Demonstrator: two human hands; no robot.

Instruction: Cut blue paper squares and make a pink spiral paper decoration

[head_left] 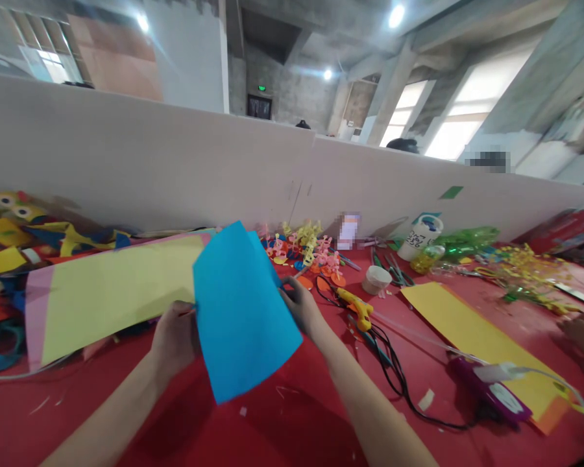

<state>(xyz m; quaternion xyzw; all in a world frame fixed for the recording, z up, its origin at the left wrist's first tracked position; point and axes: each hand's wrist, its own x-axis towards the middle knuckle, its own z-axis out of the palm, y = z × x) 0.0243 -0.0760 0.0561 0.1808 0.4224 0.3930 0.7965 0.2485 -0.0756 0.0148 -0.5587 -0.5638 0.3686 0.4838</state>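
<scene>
red table, lettered cup, blue sheet held

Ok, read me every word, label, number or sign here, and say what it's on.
No text reads clearly.
White container: black lettering, too blurred to read.
Green lit sign at the back: too small to read.
Red box: any print too blurred to read.

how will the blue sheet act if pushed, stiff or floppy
The blue sheet probably flexes easily, since it bows between the left hand and right hand. It likely has some stiffness, as its lower part extends without crumpling. Looking thin, it should be light.
</scene>
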